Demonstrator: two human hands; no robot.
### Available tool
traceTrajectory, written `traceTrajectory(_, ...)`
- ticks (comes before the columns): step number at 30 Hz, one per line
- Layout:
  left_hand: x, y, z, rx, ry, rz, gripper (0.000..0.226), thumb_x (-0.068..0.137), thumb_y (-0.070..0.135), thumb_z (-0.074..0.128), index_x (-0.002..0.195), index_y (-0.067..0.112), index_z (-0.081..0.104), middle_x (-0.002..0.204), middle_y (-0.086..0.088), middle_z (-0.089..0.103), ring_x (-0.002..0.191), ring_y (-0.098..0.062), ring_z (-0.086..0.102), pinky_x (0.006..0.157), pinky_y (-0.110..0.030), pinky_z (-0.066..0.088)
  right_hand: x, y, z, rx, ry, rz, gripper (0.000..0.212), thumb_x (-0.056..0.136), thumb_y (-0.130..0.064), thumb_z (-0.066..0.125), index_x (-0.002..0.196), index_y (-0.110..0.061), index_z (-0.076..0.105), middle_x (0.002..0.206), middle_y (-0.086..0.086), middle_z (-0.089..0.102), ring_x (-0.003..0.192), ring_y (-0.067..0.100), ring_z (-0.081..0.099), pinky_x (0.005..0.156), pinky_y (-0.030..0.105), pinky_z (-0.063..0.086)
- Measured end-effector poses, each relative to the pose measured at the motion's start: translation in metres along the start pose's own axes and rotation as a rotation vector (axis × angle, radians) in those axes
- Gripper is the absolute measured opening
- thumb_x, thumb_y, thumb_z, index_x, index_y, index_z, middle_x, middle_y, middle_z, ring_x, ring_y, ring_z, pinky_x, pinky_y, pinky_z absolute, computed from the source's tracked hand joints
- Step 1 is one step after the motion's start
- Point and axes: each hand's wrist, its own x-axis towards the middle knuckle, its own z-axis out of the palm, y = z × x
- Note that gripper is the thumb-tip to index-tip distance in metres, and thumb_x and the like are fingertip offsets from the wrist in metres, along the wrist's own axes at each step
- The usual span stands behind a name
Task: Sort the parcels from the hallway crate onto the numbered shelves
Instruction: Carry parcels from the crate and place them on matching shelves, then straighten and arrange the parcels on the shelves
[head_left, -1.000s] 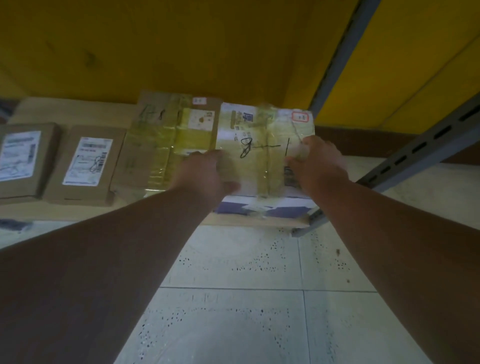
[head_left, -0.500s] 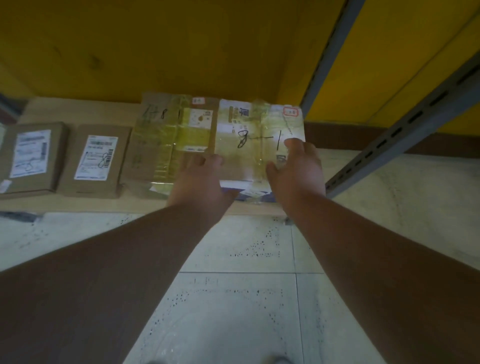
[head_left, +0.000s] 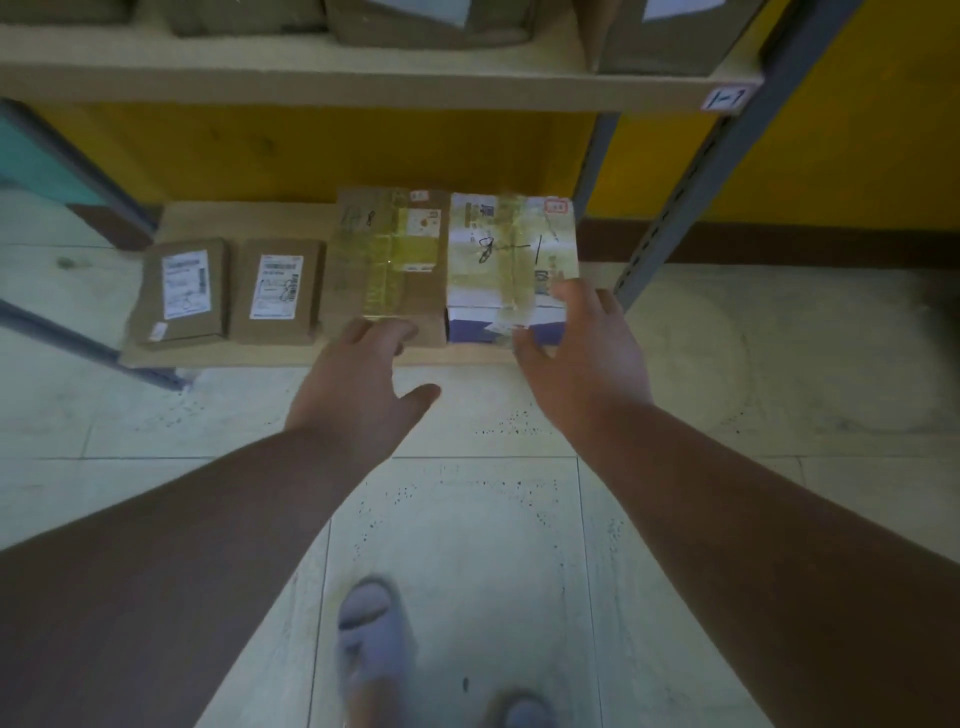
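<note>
The right hand hung with fingers spread and loose, its fingertips over the near right corner of the white, yellow-taped parcel marked with black pen; whether they touched it could not be told. The left hand was likewise spread and held nothing, its fingertips at the front edge of the brown cardboard parcel wrapped in yellow tape. Those two parcels lay touching, side by side, at the right end of the pale wooden bottom shelf. To their left sat two small brown boxes with white labels. Above, an upper wooden shelf carried a tag reading 1-1. Grey slippers stood on the tiled floor.
</note>
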Motion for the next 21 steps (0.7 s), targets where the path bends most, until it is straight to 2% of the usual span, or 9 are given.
traceTrajectory(2,-0.036,0.014,-0.022,-0.002,0.005,-0.034,0.06,0.082,0.037,0.078,0.136,0.026,0.053,0.122,0.004,0.055,0.094,-0.013,0.057,0.078,-0.031,0.046,-0.035,-0.012,-0.028,0.038,-0.022,-0.004,0.056,0.093,-0.042,0.061,0.143,-0.026,0.041,0.143,-0.001,0.045,0.122,0.018,0.053,0.09,0.03,0.05)
traceTrajectory(5,-0.095,0.05,-0.068,0.0,0.003,-0.042,0.058,0.082,0.036,0.078,0.134,0.024,0.054,0.123,0.002,0.057,0.097,-0.016,0.059,0.079,-0.031,0.046,-0.092,-0.038,-0.091,0.078,-0.066,-0.011,0.061,0.092,-0.046,0.062,0.145,-0.028,0.039,0.144,-0.004,0.045,0.124,0.016,0.052,0.094,0.029,0.051)
traceTrajectory(8,-0.159,0.091,-0.12,-0.001,0.028,-0.05,0.056,0.082,0.034,0.078,0.133,0.021,0.056,0.121,-0.002,0.059,0.09,-0.017,0.058,0.077,-0.029,0.042,-0.146,-0.066,-0.166,0.113,-0.069,-0.025,0.063,0.091,-0.046,0.064,0.145,-0.025,0.039,0.143,-0.003,0.046,0.121,0.017,0.054,0.09,0.032,0.052)
traceTrajectory(12,-0.24,0.138,-0.168,-0.019,0.06,-0.031,0.055,0.083,0.033,0.078,0.132,0.02,0.057,0.119,-0.003,0.06,0.083,-0.013,0.055,0.076,-0.028,0.044,-0.213,-0.09,-0.253,0.147,-0.054,-0.068,0.061,0.09,-0.043,0.065,0.143,-0.024,0.041,0.138,-0.004,0.047,0.119,0.013,0.053,0.083,0.023,0.042)
traceTrajectory(21,-0.311,0.191,-0.245,-0.037,0.185,0.028,0.053,0.084,0.039,0.076,0.131,0.026,0.057,0.115,0.007,0.059,0.081,-0.007,0.052,0.07,-0.025,0.04,-0.277,-0.133,-0.344,0.176,-0.007,-0.193,0.059,0.088,-0.046,0.066,0.139,-0.028,0.044,0.136,-0.009,0.048,0.12,0.009,0.053,0.083,0.023,0.043)
